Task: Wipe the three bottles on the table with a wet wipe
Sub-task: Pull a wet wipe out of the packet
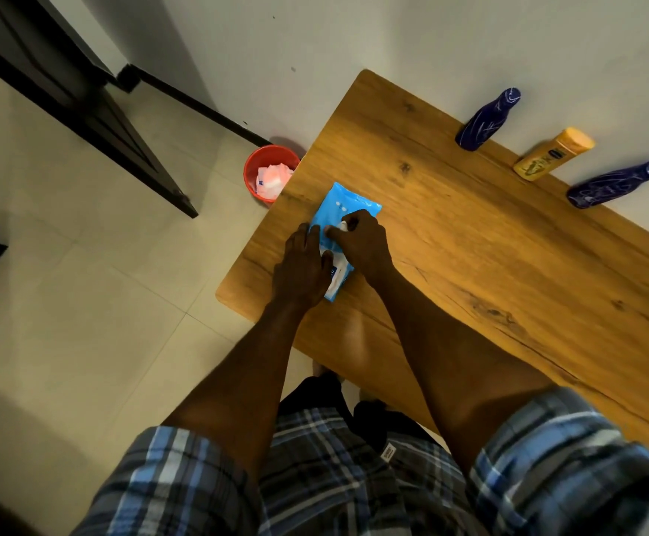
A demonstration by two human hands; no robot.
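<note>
Head view: left hand (301, 265) presses wipe pack (344, 222) near table edge (238, 272); right hand (361, 241) pinches wipe.

Dim warm light, wide-angle edge distortion.

A pack of wet wipes (348, 210) lies on the surface (470, 265) near its left end, under both hands: the left hand (301, 265) rests on the pack's near-left part, the right hand (361, 241) on its middle. Well right of the pack, three bottles line the surface's far edge against the wall (354, 32): one bottle (487, 119) nearest the pack, a second bottle (553, 154) right of it, a third bottle (615, 184) farthest right. A bucket (270, 174) stands on the floor (83, 284) just left of the pack, off the surface's end, with crumpled wipes (272, 179) in it
</note>
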